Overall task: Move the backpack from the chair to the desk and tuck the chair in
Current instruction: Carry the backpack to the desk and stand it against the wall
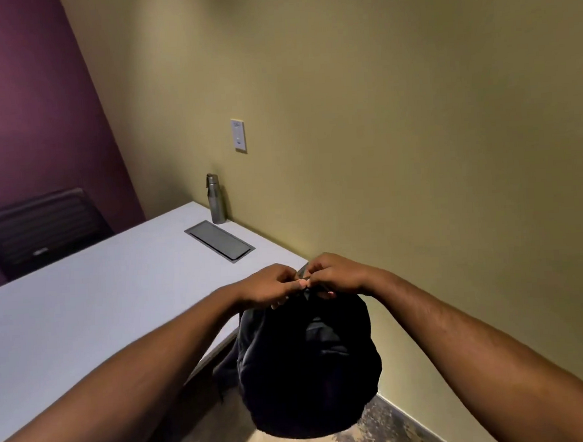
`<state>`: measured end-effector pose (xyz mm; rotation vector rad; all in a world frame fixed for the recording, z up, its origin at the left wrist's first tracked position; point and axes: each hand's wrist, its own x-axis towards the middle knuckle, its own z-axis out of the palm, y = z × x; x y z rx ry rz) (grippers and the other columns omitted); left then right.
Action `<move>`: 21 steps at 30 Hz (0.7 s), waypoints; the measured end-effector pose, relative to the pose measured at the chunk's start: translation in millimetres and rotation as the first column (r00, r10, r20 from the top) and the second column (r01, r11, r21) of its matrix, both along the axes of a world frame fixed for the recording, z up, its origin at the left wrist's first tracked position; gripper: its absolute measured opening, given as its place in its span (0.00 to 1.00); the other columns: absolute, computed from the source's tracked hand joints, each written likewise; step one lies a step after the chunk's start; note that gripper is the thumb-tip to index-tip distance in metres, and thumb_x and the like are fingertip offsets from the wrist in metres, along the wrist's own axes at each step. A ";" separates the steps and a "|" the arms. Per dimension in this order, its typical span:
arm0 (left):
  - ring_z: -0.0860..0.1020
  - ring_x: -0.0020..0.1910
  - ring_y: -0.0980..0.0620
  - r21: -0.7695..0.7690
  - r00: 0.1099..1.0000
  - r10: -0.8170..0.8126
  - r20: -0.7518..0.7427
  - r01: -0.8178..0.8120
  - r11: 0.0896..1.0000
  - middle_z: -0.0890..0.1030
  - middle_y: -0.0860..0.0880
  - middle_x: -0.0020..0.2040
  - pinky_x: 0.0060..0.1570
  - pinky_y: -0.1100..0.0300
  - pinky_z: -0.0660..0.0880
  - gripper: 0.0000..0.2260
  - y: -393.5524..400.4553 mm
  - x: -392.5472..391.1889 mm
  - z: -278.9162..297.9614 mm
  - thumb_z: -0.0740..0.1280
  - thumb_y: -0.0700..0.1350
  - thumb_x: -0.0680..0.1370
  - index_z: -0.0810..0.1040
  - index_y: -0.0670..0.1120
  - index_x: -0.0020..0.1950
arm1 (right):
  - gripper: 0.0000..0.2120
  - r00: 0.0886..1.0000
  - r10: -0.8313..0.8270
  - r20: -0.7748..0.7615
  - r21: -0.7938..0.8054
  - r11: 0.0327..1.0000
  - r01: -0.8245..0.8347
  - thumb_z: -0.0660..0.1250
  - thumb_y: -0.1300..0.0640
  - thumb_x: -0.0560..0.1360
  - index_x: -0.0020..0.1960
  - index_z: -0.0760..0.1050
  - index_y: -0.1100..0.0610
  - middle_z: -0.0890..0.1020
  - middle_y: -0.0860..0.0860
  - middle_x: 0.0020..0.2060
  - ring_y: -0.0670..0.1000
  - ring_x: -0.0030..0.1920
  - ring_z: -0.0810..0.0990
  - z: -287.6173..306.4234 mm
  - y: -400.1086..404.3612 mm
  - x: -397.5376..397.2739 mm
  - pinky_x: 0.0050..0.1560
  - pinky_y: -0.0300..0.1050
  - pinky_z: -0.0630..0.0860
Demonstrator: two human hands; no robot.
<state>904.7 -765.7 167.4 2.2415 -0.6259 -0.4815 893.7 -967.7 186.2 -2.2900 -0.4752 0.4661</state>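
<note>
A black backpack (309, 366) hangs in the air just off the near right corner of the white desk (84, 319), above the floor. My left hand (270, 285) and my right hand (337, 274) are side by side at its top, both closed on the handle loop there. A strap dangles on the bag's left side, below the desk edge. The chair the bag came from is out of view.
A steel water bottle (215, 200) stands at the desk's far edge against the tan wall. A grey cable hatch (219, 240) is set into the desktop. A dark mesh chair (41, 229) sits beyond the desk's far side by the purple wall.
</note>
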 end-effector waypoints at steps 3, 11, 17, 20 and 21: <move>0.75 0.31 0.51 -0.004 0.999 0.027 0.024 -0.027 1.000 0.77 0.48 0.33 0.35 0.60 0.74 0.21 4.0 35.3 18.8 0.66 0.56 0.83 0.77 0.37 0.45 | 0.17 1.000 0.015 -0.015 0.048 0.999 -0.014 0.65 0.53 0.71 0.46 0.81 0.67 0.76 0.47 0.22 0.50 0.25 0.71 15.2 3.3 41.2 0.35 0.48 0.65; 0.72 0.34 0.51 -0.018 0.966 0.143 0.217 -0.142 0.990 0.74 0.49 0.34 0.38 0.53 0.68 0.24 7.1 130.0 54.8 0.66 0.61 0.76 0.79 0.37 0.45 | 0.08 0.981 0.170 -0.093 0.155 0.976 -0.155 0.62 0.67 0.82 0.45 0.77 0.65 0.75 0.56 0.29 0.51 0.26 0.71 58.8 5.4 158.8 0.29 0.41 0.67; 0.70 0.35 0.51 -0.079 0.920 0.283 0.271 -0.271 0.959 0.73 0.47 0.34 0.39 0.53 0.65 0.25 12.0 200.4 74.8 0.66 0.59 0.73 0.79 0.35 0.44 | 0.06 0.972 0.216 -0.092 0.218 0.957 -0.192 0.62 0.67 0.82 0.50 0.77 0.66 0.75 0.61 0.35 0.51 0.29 0.74 83.2 14.3 242.7 0.29 0.39 0.69; 0.68 0.34 0.51 -0.120 0.899 0.359 0.253 -0.339 0.933 0.71 0.47 0.33 0.38 0.52 0.63 0.29 17.8 230.2 80.6 0.65 0.63 0.69 0.78 0.34 0.42 | 0.06 0.965 0.249 -0.087 0.242 0.944 -0.222 0.61 0.68 0.83 0.50 0.76 0.67 0.76 0.55 0.28 0.47 0.26 0.75 86.0 22.6 282.9 0.27 0.37 0.69; 0.67 0.34 0.50 -0.126 0.895 0.371 0.246 -0.350 0.928 0.70 0.46 0.33 0.38 0.52 0.62 0.29 19.9 237.9 82.2 0.65 0.63 0.69 0.77 0.34 0.42 | 0.07 0.962 0.258 -0.088 0.250 0.941 -0.230 0.60 0.68 0.83 0.50 0.76 0.67 0.76 0.51 0.26 0.46 0.24 0.75 86.6 25.7 293.1 0.26 0.36 0.69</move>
